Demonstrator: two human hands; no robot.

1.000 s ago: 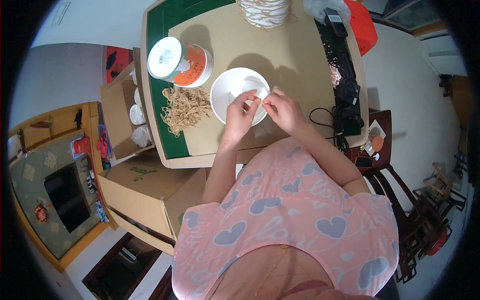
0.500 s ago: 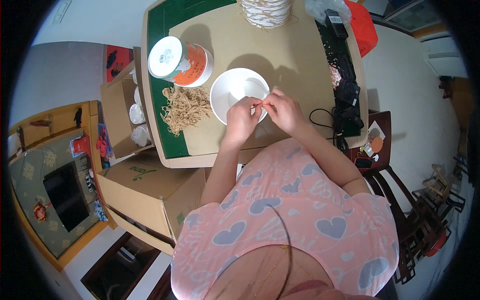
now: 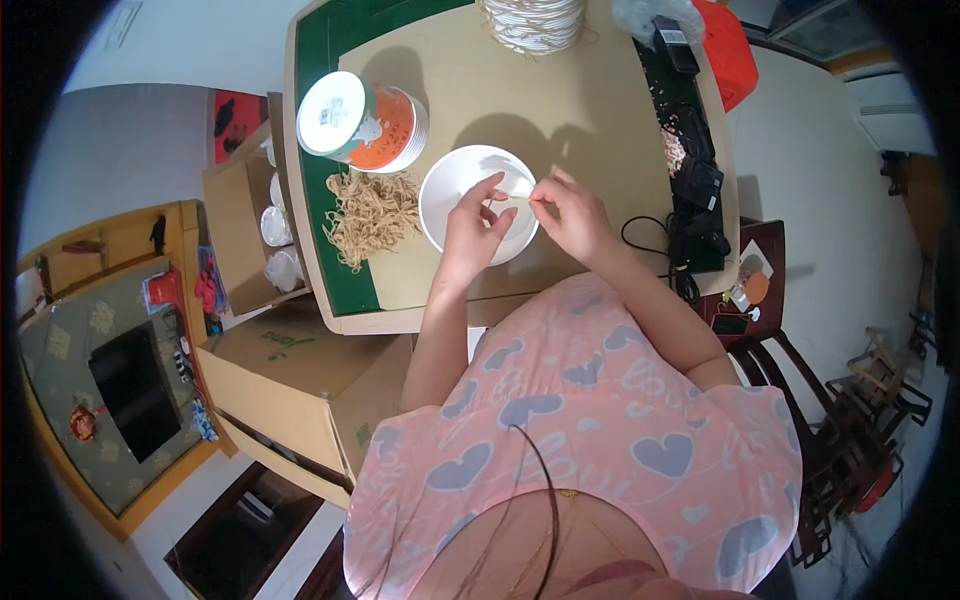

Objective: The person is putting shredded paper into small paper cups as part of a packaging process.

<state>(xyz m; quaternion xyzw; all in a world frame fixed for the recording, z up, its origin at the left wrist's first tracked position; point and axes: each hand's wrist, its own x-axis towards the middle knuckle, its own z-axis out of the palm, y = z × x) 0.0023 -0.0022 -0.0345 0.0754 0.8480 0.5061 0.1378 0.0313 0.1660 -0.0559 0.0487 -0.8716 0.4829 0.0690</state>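
Observation:
A white round tub (image 3: pixel 432 205) stands in front of me with its open top facing up. Over its right rim, my right hand (image 3: pixel 572 212) pinches a short tan strand of twine (image 3: pixel 517 196), which reaches left across the opening. My left hand (image 3: pixel 472 226) is above the tub's near left part, thumb and fingers apart; whether the strand touches it I cannot tell. Left of the tub lies a heap of loose tan twine (image 3: pixel 370 220). Behind that heap, a stack of printed orange and green tubs (image 3: pixel 385 135) is tipped over toward the left.
A tall stack of white rims with tan strands (image 3: pixel 532 25) stands at the far side of the brown sheet (image 3: pixel 590 100). Along the table's right edge lie black adapters and cables (image 3: pixel 695 185), beside a red container (image 3: pixel 730 55). Cardboard boxes (image 3: pixel 290 365) stand left of the table.
My left hand has opened, its thumb and fingers spreading away from my right fingertips. A strand now shows between the hands. The tub sits slightly nearer to me.

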